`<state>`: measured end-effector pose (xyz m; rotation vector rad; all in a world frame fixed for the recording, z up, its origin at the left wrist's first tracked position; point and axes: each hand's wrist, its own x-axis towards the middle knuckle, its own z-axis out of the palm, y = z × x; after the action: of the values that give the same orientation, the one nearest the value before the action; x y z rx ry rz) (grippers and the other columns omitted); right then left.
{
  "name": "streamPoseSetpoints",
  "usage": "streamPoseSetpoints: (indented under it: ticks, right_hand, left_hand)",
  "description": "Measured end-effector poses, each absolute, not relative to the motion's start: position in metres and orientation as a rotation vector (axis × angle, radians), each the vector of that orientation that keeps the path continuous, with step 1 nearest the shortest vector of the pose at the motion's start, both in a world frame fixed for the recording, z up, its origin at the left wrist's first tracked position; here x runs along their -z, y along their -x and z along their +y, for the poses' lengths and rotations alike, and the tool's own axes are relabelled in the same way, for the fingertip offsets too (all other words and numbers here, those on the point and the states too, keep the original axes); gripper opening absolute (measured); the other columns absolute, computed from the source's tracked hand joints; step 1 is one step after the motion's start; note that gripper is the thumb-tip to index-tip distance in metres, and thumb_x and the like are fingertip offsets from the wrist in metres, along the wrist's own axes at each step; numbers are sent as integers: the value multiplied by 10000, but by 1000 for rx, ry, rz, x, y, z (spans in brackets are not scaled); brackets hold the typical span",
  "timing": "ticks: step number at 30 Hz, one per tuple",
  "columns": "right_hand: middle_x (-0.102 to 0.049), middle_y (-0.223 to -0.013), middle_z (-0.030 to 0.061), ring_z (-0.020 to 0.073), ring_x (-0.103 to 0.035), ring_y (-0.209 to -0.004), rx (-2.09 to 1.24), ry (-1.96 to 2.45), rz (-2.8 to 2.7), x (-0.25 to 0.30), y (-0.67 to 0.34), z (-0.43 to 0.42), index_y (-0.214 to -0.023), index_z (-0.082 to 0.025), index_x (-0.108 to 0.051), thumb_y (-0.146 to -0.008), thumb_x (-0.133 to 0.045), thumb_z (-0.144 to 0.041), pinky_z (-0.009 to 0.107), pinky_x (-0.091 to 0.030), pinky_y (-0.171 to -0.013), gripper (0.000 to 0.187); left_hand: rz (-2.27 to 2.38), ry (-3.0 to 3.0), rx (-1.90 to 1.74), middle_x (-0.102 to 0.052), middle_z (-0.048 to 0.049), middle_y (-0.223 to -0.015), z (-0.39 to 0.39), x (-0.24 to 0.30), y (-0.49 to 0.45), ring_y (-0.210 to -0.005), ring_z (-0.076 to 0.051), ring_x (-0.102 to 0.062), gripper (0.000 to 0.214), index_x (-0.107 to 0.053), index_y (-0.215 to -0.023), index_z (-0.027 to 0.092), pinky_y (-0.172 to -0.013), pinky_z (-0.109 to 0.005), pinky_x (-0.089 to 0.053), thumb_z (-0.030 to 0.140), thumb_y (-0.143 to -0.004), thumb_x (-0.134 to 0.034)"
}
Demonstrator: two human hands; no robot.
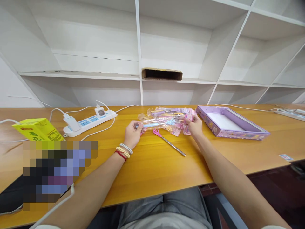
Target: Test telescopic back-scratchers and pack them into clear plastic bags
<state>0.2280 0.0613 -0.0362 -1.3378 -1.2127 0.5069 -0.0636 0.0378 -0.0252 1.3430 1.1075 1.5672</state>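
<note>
White shelves (166, 47) back an orange bench (152, 171), with a power strip (90, 121) and a yellow carton (38, 129) off to the left, well apart from the hands. The left hand (132, 133) and right hand (195, 125) each close their grip on one end of a clear packet (158, 123), holding it level just over the bench, likely to keep it flat and readable. A pile (171, 113) of like packets lies just behind, a rod (170, 143) in front and a purple box (209, 122) near the right hand

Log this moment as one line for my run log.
left hand: grip on clear packet | right hand: on packet pile | metal stick: lying on table | purple box: open, right of pile
</note>
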Motion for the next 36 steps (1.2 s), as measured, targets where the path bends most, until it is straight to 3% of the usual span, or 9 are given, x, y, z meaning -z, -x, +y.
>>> streamPoseSetpoints:
  ticks: [3, 7, 12, 18, 25, 31, 36]
  right_hand:
    - [-656, -827, 56, 203, -623, -757, -576, 1183, -1033, 36, -226, 61, -789, -199, -475, -585, -670, -427, 311, -493, -620, 362]
    - [-598, -667, 0, 178, -599, -640, -578, 1166, -949, 35, -226, 60, -702, -213, -427, -491, -745, -361, 297, -477, -575, 409]
    - [-565, -629, -22, 144, -555, -597, -684, 1057, -920, 32, -224, 59, -684, -206, -427, -449, -761, -297, 288, -470, -586, 418]
    - [-589, -788, 2, 132, -532, -616, -770, 1156, -1068, 32, -219, 58, -814, -204, -491, -601, -596, -325, 263, -457, -526, 266]
    - [-556, -689, -15, 113, -501, -573, -725, 1202, -1246, 31, -216, 54, -767, -191, -525, -659, -455, -262, 223, -427, -477, 147]
    - [-647, -731, 18, 159, -597, -643, -896, 1140, -1180, 31, -223, 56, -793, -160, -618, -586, -631, -265, 304, -530, -582, 233]
    - [-637, -637, 27, 179, -616, -597, -918, 1161, -1018, 30, -223, 56, -677, -152, -606, -514, -734, -202, 339, -570, -548, 213]
  left_hand:
    - [1085, -1347, -1557, -587, 25, -623, 39, 27, 63, -526, -102, -586, 244, -505, -806, 165, -558, -253, -497, 334, -701, -645]
    - [1062, -1367, -1554, -598, 21, -634, 41, 31, 62, -515, -98, -585, 237, -500, -809, 163, -556, -254, -503, 319, -702, -643]
    - [1050, -1318, -1563, -597, 22, -639, 43, 33, 63, -551, -108, -610, 232, -502, -818, 161, -558, -251, -508, 303, -700, -643]
    - [1062, -1282, -1555, -597, 22, -643, 43, 33, 63, -572, -111, -619, 255, -513, -821, 161, -571, -254, -512, 323, -689, -659]
    - [1092, -1317, -1555, -602, 13, -661, 43, 32, 64, -579, -118, -625, 234, -515, -825, 159, -553, -241, -502, 314, -706, -644]
    - [1227, -1310, -1599, -598, 10, -675, 37, 22, 63, -559, -100, -606, 145, -521, -792, 156, -537, -222, -504, 258, -733, -607]
    - [1219, -1312, -1591, -586, 20, -641, 37, 22, 62, -551, -97, -596, 117, -520, -781, 161, -538, -220, -502, 233, -736, -600]
